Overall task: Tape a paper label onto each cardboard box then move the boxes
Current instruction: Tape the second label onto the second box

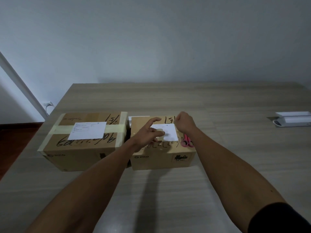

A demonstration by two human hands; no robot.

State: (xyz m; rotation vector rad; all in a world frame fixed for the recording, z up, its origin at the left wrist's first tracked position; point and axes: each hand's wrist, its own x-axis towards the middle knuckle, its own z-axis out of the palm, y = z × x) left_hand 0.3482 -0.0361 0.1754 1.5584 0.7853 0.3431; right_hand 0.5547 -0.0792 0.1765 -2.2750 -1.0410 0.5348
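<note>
Both forearms reach fwd from the near edge of the wooden table (168,190); a dark sleeve (282,219) shows at lower right.

Left hand (149,132): over the right-hand box (161,158), index finger stretched out, other fingers curled round a tape roll (159,134) held on top of the paper label (170,133).

Right hand (183,122): fingers curled in a loose fist at the label's far right corner. Appears to pinch sth there, prob. tape end, but too small to confirm; cannot tell what it holds.

Right-hand box: closed, black marker scrawl on lid, printed logo on front face. Label lies flat on lid, approx. centre. Pink scissors (186,142) rest on the same lid, just right of the label, near the front right edge.

Left-hand box (79,157): just beside the other, narrow gap btwn. Sealed w/ pale tape bands, marker writing on lid, white label (88,130) flat on top.

White flat device (292,119): far right of table, well apart from boxes.
</note>
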